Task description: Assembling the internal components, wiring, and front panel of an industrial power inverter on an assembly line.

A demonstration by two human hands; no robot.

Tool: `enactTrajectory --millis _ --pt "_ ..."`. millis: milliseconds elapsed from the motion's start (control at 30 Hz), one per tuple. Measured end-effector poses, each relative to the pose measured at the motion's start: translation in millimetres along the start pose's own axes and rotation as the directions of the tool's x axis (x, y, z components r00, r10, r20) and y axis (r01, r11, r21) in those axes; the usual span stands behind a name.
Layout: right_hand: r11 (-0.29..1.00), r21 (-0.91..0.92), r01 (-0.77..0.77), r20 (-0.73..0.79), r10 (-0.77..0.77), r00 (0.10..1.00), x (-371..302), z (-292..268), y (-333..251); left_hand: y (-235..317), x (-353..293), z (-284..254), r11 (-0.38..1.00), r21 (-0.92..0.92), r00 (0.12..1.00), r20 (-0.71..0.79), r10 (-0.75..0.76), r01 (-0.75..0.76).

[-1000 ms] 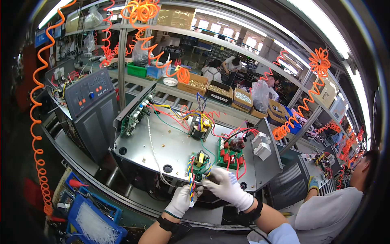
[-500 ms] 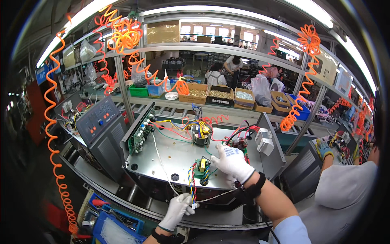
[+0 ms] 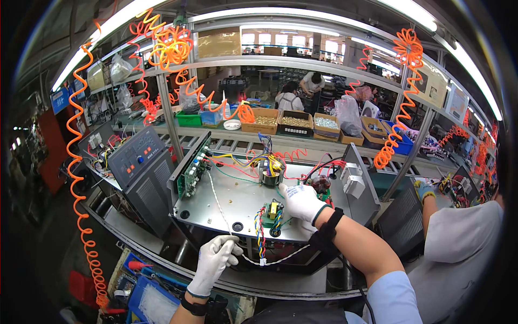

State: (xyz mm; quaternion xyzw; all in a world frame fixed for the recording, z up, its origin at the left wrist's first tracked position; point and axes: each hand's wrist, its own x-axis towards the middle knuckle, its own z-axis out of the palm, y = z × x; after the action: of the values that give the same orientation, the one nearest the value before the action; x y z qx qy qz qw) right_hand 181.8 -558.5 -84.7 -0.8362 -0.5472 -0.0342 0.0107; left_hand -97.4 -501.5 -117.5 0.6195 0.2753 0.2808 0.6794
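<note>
An open grey metal chassis [image 3: 226, 201] lies on the line in front of me, with circuit boards and coloured wiring inside. My left hand [image 3: 215, 258], in a white glove, pinches a white braided cable [image 3: 280, 260] at the chassis front edge; the cable ends in a small white connector. My right hand [image 3: 301, 201], also gloved, rests inside the chassis beside a small green board [image 3: 272, 210] with a yellow part. A striped wire bundle [image 3: 261, 232] hangs from that board over the front edge. A tall green board [image 3: 192, 171] stands at the chassis left wall.
A dark grey finished unit [image 3: 141, 174] with knobs stands to the left. Cardboard and blue bins [image 3: 294, 122] of parts sit on the rear shelf. Orange coiled hoses [image 3: 81, 178] hang around. A person in a grey shirt [image 3: 458, 254] works at my right. Blue trays [image 3: 145, 297] lie below.
My left hand has pulled down and left away from the small board, drawing the white cable out. My right hand has moved up into the chassis. My view has shifted right.
</note>
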Motion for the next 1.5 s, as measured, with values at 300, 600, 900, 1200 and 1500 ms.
enactTrajectory --millis 300,600,900,1200,1500 --pt "0.996 0.033 0.079 -0.041 -0.077 0.996 16.9 -10.8 2.3 9.0 5.3 5.7 0.998 0.058 0.999 0.049 -0.004 0.001" --pt "0.596 0.803 0.015 0.092 -0.149 0.985 21.0 -43.2 28.1 27.2 -10.6 2.0 0.988 0.097 0.992 -0.025 0.125 -0.122" --pt "0.361 0.760 0.540 -0.196 -0.666 0.720 -67.8 -32.2 -153.1 95.9 44.3 12.8 0.444 0.541 0.680 0.387 0.623 -0.714" --pt "0.238 0.909 0.342 -0.257 -0.327 0.909 -131.7 -34.0 -41.6 13.9 20.4 -13.4 0.162 0.737 0.729 0.564 0.388 -0.656" --pt "0.807 0.412 0.424 -0.082 -0.430 0.899 -75.0 -27.7 -59.3 -5.7 -2.1 19.3 -0.097 0.703 0.699 0.711 0.075 -0.704"
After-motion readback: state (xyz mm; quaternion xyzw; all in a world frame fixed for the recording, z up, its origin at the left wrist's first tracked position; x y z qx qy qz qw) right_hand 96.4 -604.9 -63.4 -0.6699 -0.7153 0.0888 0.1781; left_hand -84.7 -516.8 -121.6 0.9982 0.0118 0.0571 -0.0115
